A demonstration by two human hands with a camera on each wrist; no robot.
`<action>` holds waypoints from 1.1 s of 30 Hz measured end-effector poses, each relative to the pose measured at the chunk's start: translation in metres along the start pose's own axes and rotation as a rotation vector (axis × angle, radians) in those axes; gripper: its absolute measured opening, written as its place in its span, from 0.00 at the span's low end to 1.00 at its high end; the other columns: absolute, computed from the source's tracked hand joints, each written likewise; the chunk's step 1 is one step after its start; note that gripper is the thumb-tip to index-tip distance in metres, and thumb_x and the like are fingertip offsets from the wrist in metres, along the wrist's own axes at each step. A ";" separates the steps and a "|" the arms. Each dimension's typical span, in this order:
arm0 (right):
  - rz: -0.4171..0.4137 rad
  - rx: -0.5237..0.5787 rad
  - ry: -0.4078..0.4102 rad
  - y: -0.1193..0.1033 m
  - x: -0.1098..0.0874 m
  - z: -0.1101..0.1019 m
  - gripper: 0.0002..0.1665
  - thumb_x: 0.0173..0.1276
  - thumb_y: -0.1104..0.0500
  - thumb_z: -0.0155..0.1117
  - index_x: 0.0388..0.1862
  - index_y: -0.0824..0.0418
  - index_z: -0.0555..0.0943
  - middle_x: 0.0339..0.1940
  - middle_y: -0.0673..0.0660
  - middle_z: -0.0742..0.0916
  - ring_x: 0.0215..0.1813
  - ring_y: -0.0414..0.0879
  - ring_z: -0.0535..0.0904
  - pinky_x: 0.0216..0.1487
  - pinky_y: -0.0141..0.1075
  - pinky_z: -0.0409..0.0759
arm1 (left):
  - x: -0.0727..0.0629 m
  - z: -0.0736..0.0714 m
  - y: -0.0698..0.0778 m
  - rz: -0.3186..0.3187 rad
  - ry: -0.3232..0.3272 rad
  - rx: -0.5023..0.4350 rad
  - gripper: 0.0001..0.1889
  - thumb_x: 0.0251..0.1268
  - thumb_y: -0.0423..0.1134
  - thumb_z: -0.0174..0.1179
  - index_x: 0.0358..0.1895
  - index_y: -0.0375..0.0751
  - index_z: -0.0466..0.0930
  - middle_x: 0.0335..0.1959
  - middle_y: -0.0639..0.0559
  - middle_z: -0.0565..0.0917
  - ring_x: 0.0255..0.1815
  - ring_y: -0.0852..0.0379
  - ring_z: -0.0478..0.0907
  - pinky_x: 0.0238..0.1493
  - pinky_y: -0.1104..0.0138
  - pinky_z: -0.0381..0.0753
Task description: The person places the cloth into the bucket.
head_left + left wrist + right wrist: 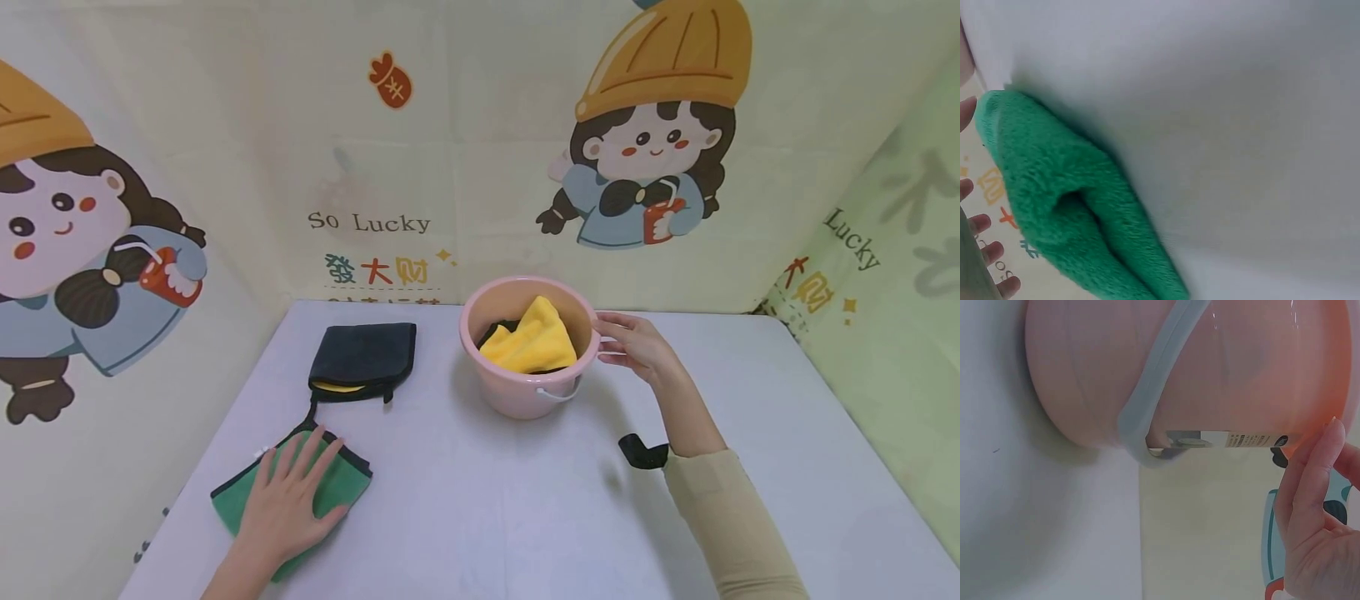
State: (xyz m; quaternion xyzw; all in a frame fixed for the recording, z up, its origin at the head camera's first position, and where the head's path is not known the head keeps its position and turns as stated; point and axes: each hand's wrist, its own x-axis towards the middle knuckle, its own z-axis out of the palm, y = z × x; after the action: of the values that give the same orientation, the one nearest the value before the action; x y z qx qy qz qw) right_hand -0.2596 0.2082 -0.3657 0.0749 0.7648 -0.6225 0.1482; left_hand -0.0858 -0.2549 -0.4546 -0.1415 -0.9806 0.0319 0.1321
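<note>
My left hand (285, 500) lies with fingers spread over a green cloth (360, 473) with black edging, at the front left of the table. In the left wrist view the fluffy green cloth (1072, 194) shows a fold, with fingertips (994, 252) beyond its edge. A pink bucket (517, 396) stands upright near the back, holding a yellow cloth (536, 337) with dark edging. My right hand (637, 343) touches the bucket's rim from the right, fingers mostly straight. Close up, the right wrist view shows fingertips (1333, 428) against the bucket (1241, 375) just under its rim.
A folded dark cloth (363, 354) with a yellow layer inside lies behind the green one. The bucket's pale handle (558, 393) hangs at its front. A black device (643, 452) sits at my right wrist. Printed curtains (487, 167) border the white table (480, 517).
</note>
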 end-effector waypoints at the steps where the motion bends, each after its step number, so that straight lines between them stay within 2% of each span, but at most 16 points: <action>1: 0.000 0.004 0.000 0.000 0.000 0.000 0.37 0.65 0.47 0.57 0.68 0.62 0.60 0.57 0.62 0.73 0.38 0.40 0.79 0.42 0.31 0.80 | -0.002 0.001 -0.001 -0.001 -0.004 0.000 0.45 0.38 0.62 0.63 0.64 0.50 0.58 0.66 0.44 0.59 0.64 0.41 0.55 0.61 0.42 0.53; 6: -0.005 0.002 -0.007 -0.001 -0.002 0.000 0.37 0.66 0.47 0.56 0.68 0.63 0.60 0.56 0.63 0.73 0.37 0.39 0.79 0.42 0.30 0.80 | -0.008 0.004 -0.005 -0.019 -0.035 -0.002 0.45 0.37 0.60 0.64 0.63 0.48 0.59 0.64 0.42 0.63 0.62 0.40 0.58 0.60 0.43 0.54; 14: 0.010 -0.006 0.008 0.001 0.003 0.001 0.37 0.66 0.47 0.56 0.69 0.60 0.60 0.59 0.61 0.72 0.41 0.41 0.79 0.44 0.32 0.79 | -0.011 0.007 -0.008 -0.061 -0.150 0.010 0.43 0.37 0.61 0.64 0.61 0.44 0.67 0.63 0.39 0.66 0.61 0.38 0.61 0.61 0.41 0.55; 25: 0.008 -0.009 0.014 0.002 0.003 0.000 0.37 0.66 0.46 0.56 0.69 0.60 0.59 0.60 0.62 0.71 0.42 0.41 0.79 0.45 0.32 0.79 | -0.013 0.021 -0.012 -0.074 -0.168 -0.038 0.41 0.37 0.64 0.62 0.58 0.42 0.72 0.58 0.39 0.71 0.57 0.38 0.65 0.58 0.41 0.58; 29: 0.008 -0.011 0.017 0.003 0.002 -0.001 0.38 0.65 0.45 0.56 0.69 0.59 0.59 0.60 0.62 0.71 0.43 0.42 0.78 0.46 0.32 0.79 | -0.012 0.024 -0.014 -0.034 -0.146 -0.014 0.39 0.40 0.62 0.62 0.57 0.42 0.73 0.57 0.40 0.72 0.55 0.40 0.66 0.57 0.42 0.60; 33: 0.007 -0.002 0.013 0.002 0.002 0.000 0.38 0.65 0.45 0.56 0.69 0.60 0.59 0.61 0.62 0.71 0.43 0.42 0.78 0.46 0.32 0.79 | -0.013 0.026 -0.016 0.015 -0.095 0.014 0.35 0.43 0.59 0.63 0.56 0.43 0.73 0.55 0.40 0.73 0.52 0.41 0.68 0.56 0.43 0.62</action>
State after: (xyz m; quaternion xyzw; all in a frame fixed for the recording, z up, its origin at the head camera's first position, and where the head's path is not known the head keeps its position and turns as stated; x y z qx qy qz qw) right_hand -0.2606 0.2082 -0.3681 0.0817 0.7660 -0.6208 0.1453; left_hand -0.0850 -0.2749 -0.4812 -0.1463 -0.9844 0.0463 0.0864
